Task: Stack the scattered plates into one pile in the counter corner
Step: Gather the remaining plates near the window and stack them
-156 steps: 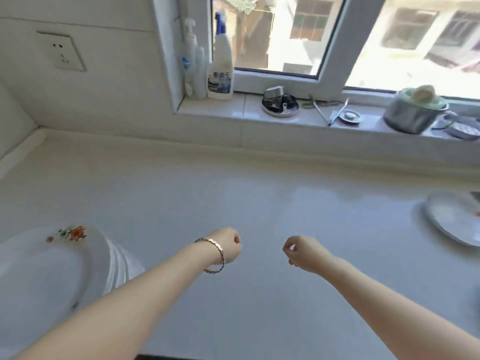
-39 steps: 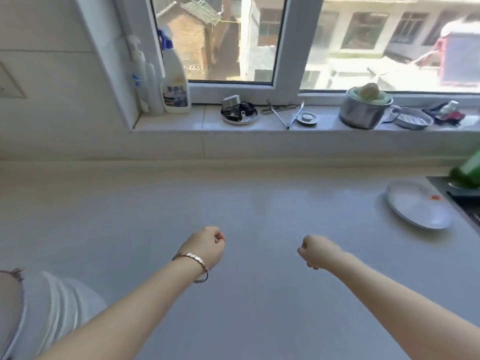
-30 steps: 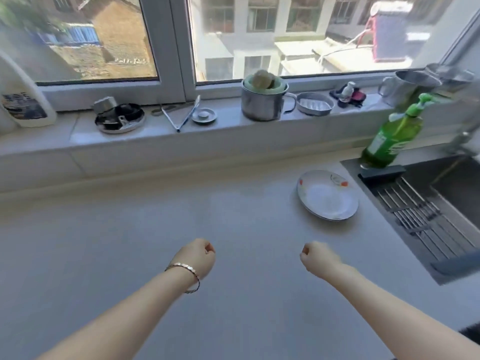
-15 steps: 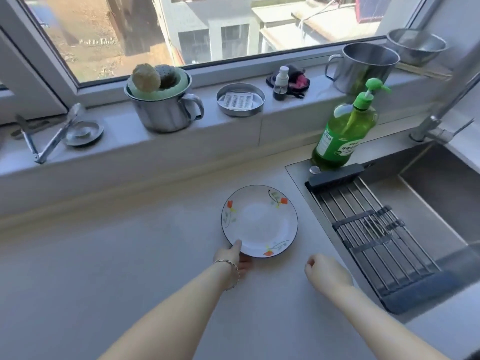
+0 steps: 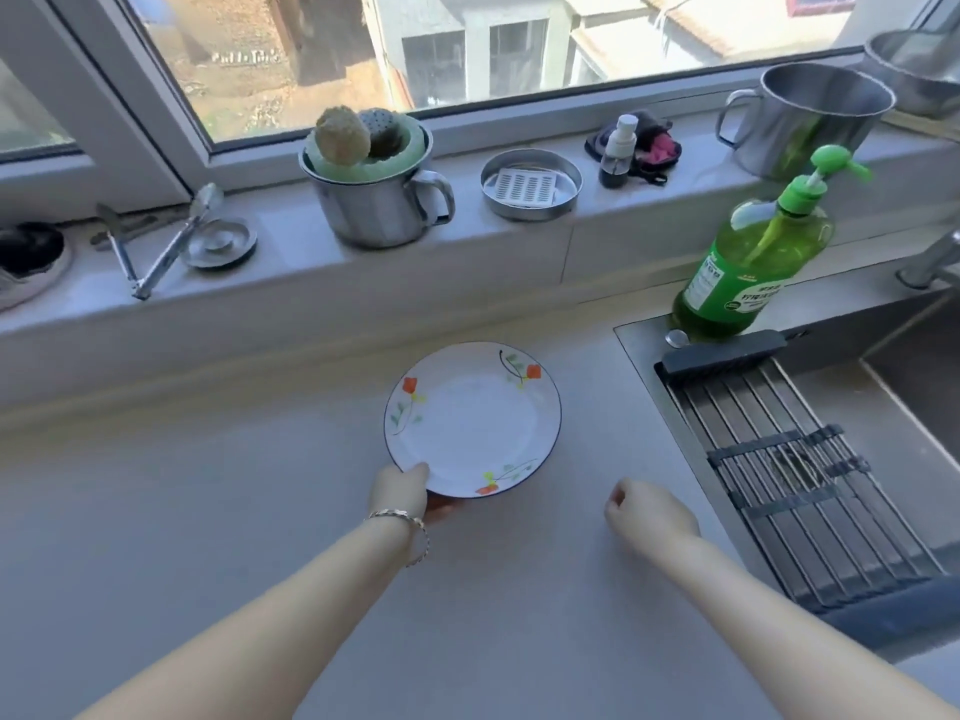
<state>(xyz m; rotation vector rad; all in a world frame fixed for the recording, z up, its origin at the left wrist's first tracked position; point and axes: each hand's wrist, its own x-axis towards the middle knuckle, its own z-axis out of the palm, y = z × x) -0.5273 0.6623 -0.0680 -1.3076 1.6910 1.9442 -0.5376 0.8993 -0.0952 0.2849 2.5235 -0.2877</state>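
A white plate with a dark blue rim and orange flowers sits on the grey counter, just left of the sink. My left hand, with a bracelet on the wrist, grips the plate's near-left edge, thumb on top and fingers under the rim. The near edge looks slightly raised off the counter. My right hand hovers as a loose fist to the right of the plate, holding nothing. The pile of plates is out of view.
A sink with a roll-up drying rack lies to the right. A green soap bottle stands at its back corner. The windowsill carries a steel mug with sponges, a soap dish, tongs and a steel pot.
The view swung right from the plate pile to the lone plate by the sink. My left hand reached out and closed on the plate's near edge; the right hand stayed fisted.
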